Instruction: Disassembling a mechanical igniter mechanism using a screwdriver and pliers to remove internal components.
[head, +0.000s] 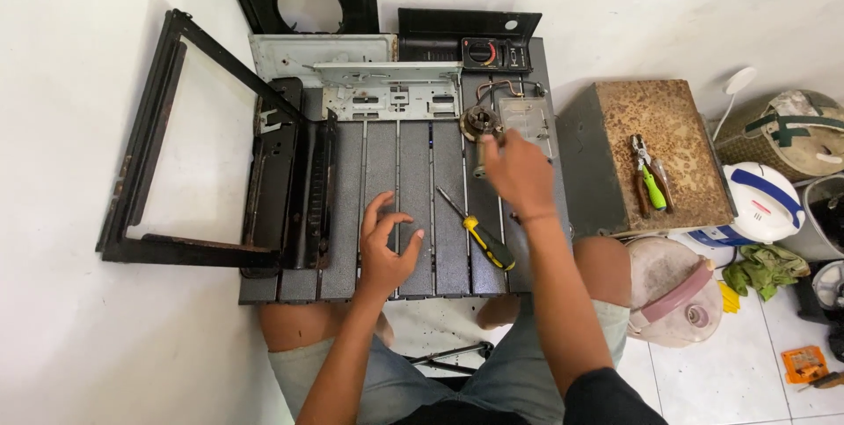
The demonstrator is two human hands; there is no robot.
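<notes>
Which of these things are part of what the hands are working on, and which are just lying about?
In use:
right hand at the round burner part
left hand, open over the dark slatted table
yellow-handled screwdriver
grey metal bracket
black frame

Lying about:
pliers on the rusty box
green cloth

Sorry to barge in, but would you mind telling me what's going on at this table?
A person sits at a dark slatted table strewn with parts of a taken-apart stove. Their right hand reaches to a round burner part near the far edge and seems to touch it; whether it grips is hidden. Their left hand hovers open and empty above the slats. A yellow-handled screwdriver lies loose between the hands. A black frame sits at the left, and pliers rest on a rusty box to the right.
</notes>
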